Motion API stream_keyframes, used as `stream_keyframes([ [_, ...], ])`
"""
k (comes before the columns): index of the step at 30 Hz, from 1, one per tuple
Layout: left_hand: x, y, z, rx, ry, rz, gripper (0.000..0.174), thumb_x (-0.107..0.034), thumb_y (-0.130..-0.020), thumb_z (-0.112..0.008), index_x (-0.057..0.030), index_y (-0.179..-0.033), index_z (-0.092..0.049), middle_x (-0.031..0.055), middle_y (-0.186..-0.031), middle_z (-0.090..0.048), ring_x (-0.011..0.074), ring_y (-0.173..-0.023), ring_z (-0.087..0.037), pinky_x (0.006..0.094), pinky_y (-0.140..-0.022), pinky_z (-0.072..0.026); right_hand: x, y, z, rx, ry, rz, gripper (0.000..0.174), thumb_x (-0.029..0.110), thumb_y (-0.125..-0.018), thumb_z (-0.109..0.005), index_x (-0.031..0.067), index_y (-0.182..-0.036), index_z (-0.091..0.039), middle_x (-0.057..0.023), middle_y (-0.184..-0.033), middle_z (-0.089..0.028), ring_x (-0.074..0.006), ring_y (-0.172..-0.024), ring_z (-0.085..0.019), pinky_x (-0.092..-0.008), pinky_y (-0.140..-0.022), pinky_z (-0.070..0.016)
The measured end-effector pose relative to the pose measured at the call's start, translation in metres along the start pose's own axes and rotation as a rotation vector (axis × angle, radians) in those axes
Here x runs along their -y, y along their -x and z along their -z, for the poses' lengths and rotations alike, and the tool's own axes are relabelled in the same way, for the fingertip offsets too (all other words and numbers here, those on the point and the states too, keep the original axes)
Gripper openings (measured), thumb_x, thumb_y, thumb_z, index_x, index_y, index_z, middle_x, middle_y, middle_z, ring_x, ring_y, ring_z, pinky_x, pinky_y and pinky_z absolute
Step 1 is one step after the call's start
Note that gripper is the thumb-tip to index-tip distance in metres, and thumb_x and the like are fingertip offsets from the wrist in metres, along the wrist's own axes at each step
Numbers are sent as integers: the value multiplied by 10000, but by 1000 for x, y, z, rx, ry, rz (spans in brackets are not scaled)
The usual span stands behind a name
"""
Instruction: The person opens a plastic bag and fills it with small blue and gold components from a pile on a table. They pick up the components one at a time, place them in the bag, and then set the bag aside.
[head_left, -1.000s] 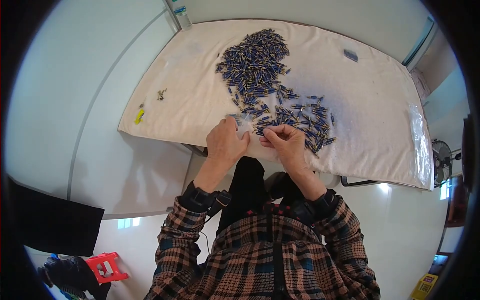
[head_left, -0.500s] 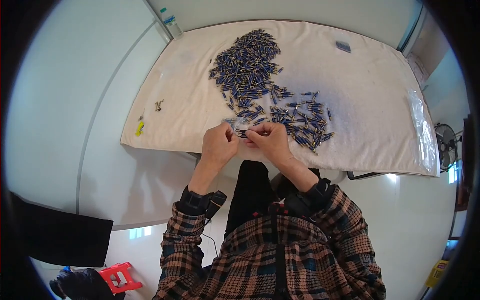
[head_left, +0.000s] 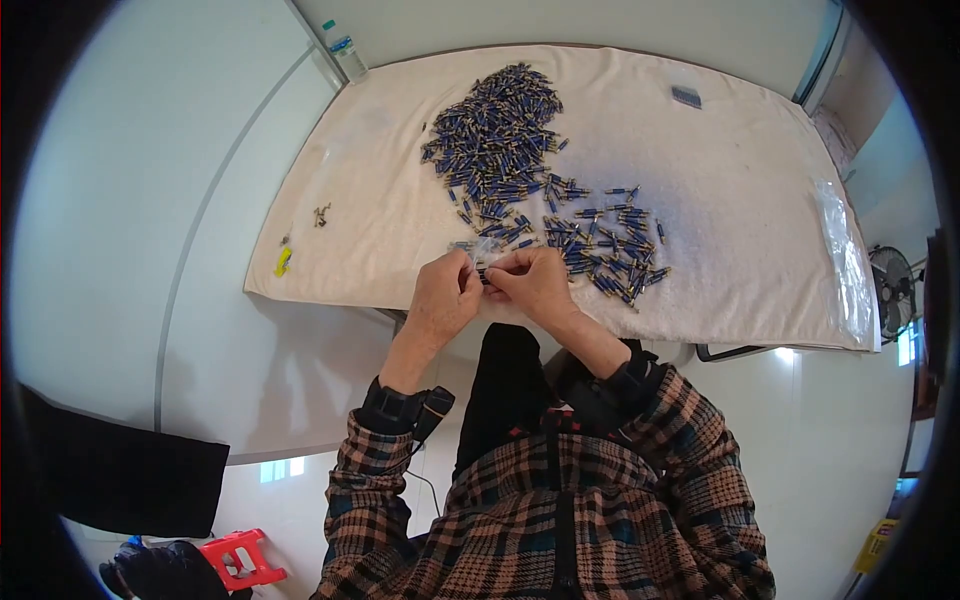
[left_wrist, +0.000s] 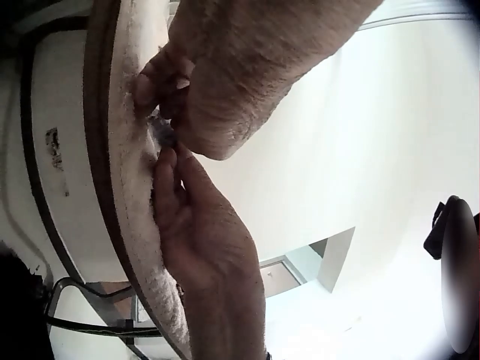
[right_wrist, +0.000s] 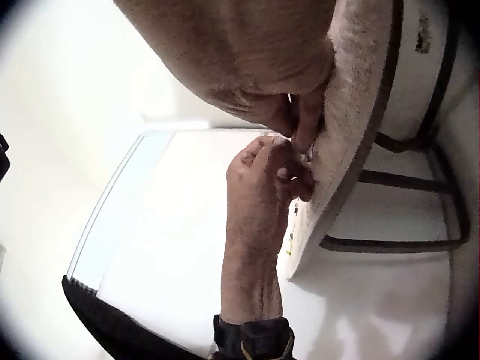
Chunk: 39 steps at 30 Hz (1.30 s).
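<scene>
My left hand pinches a small clear plastic bag at the table's near edge. Beside it, my right hand pinches a few small blue cylinders with brass-coloured ends, its fingertips right at the bag. The fingers of both hands hide most of these pieces. In the left wrist view the bag shows between the fingertips of the two hands. More loose blue cylinders lie just beyond the right hand, and a large heap of them spreads farther back.
A cream cloth covers the table. Small brass-coloured bits and a yellow object lie at the left. At the back are a bottle and a grey piece. Clear plastic sheeting lies along the right edge.
My right hand has moved left with the cylinders, from a gap beside the left hand to the bag. The left hand keeps hold of the bag. The head view has shifted slightly.
</scene>
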<state>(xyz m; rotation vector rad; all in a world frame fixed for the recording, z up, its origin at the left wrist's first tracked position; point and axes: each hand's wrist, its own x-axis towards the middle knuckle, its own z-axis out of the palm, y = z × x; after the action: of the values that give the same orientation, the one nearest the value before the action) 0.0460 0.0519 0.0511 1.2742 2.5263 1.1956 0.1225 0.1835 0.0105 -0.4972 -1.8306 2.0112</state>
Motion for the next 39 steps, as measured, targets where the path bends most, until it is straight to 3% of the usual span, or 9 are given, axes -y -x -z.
stream_keyframes([
  [7,3,2,1,-16,-35,-102,91,-29,-800,-577,24,-791,-504,216,-722,-565,379,-666,-565,410,-587,-442,-4,3,-8,-56,87,78,93,33,-739,-730,-38,-792,-700,-133,-679,-685,-146,-587,-659,-260,-549,-514],
  [11,3,8,0,-26,22,-130,75,-10,-808,-588,19,-800,-519,199,-751,-563,372,-660,-554,411,-593,-442,1,2,-11,-12,233,112,80,20,-735,-702,-13,-807,-704,-141,-714,-680,-225,-627,-665,-297,-599,-517],
  [14,8,18,-9,-187,67,-121,67,4,-812,-608,12,-822,-542,174,-773,-566,349,-653,-557,393,-587,-453,3,7,-7,-21,554,489,127,14,-727,-679,1,-853,-693,-146,-768,-670,-312,-701,-648,-346,-663,-515],
  [19,10,35,-26,-384,79,-60,80,6,-806,-634,4,-845,-565,153,-789,-565,324,-659,-568,364,-581,-461,5,6,-7,26,648,487,179,-6,-742,-689,-6,-920,-687,-143,-802,-671,-265,-699,-660,-287,-662,-515],
  [22,17,36,-34,-471,56,-94,83,-1,-819,-650,7,-858,-577,123,-787,-572,224,-637,-574,291,-560,-449,7,7,-9,24,551,405,151,47,-738,-688,9,-882,-662,-151,-788,-667,-316,-745,-652,-372,-666,-507],
  [27,26,36,-35,-491,60,-160,74,8,-824,-644,8,-853,-576,116,-780,-571,226,-634,-573,296,-562,-452,14,8,-15,17,513,258,112,68,-751,-695,19,-841,-650,-134,-754,-672,-297,-711,-660,-370,-638,-508],
  [30,27,36,-36,-470,93,-147,97,31,-803,-631,-3,-861,-561,141,-807,-569,326,-690,-576,358,-594,-466,15,8,-20,-42,565,242,103,96,-760,-704,43,-815,-635,-105,-723,-675,-280,-675,-663,-364,-605,-502],
  [34,28,35,-37,-491,85,-172,103,36,-797,-629,0,-862,-557,145,-826,-570,330,-725,-578,365,-614,-472,15,9,-25,-96,580,212,121,89,-749,-730,49,-808,-632,-75,-708,-676,-201,-638,-664,-295,-578,-491],
  [39,32,35,-38,-494,28,-193,95,25,-819,-625,-2,-893,-572,136,-859,-575,282,-729,-581,326,-621,-475,18,10,-28,-92,641,204,148,88,-753,-722,65,-838,-603,-65,-694,-669,-208,-629,-657,-306,-557,-477],
])
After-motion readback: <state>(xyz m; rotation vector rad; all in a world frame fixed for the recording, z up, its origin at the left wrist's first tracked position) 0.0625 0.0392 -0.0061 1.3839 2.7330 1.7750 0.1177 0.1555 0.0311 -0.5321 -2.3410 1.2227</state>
